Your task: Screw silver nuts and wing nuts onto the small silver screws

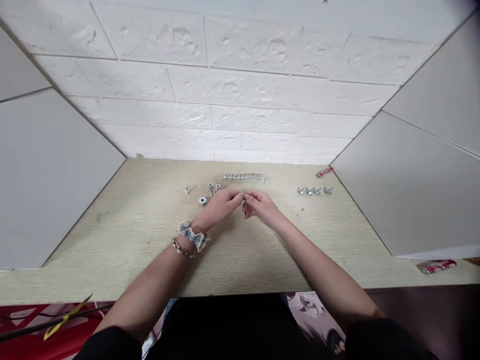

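My left hand (226, 201) and my right hand (260, 205) meet above the middle of the wooden tabletop (240, 265), fingertips pinched together. Whatever they hold between them is too small or hidden to make out. Just beyond the fingers stands a row of several silver bolts (243, 176), with a single bolt (266, 180) at its right end. Close to my left hand are several stacked nuts or washers (214, 187), partly covered by that hand, and a round washer stack (202, 201). Farther left lies one more bolt (187, 189).
At the right sit several bolts with wide washers (314, 191). A red battery (324, 172) lies by the right panel (431, 185), and a second red battery (437, 266) near the front right edge. A white brick-pattern wall (232, 90) closes the back; a left panel (56, 175) bounds that side.
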The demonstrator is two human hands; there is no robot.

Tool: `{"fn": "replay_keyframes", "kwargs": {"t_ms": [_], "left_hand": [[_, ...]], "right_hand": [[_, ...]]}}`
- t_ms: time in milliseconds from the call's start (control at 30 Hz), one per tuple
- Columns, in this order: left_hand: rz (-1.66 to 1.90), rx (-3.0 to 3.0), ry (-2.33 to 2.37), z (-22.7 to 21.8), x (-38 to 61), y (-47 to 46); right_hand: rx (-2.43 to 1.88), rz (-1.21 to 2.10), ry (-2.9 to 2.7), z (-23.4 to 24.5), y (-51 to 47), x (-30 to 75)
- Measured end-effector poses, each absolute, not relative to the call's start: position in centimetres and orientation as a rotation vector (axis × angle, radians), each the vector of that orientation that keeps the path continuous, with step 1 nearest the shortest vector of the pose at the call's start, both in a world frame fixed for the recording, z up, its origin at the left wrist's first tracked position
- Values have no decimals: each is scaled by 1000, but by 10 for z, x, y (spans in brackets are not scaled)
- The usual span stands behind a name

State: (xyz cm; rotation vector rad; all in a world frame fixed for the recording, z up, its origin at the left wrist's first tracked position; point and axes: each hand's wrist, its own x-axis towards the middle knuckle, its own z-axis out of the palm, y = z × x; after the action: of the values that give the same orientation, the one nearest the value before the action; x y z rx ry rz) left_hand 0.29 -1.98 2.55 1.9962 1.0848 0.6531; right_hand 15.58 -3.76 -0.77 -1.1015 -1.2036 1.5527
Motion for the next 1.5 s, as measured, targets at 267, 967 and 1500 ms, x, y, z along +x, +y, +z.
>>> {"fn": "replay_keyframes", "kwargs": {"t_ms": [267,967,1500], "left_hand": [[702,1940,1243,18,5,-15],[640,2000,1045,28,4,-23],[751,1840,1280,17,2,-10]], "right_hand": [[-1172,1201,-1418,-3,-41,154],[-1185,1388,-1266,-8,-32,156],[-1201,1162,-1327,1,-39,156]]}}
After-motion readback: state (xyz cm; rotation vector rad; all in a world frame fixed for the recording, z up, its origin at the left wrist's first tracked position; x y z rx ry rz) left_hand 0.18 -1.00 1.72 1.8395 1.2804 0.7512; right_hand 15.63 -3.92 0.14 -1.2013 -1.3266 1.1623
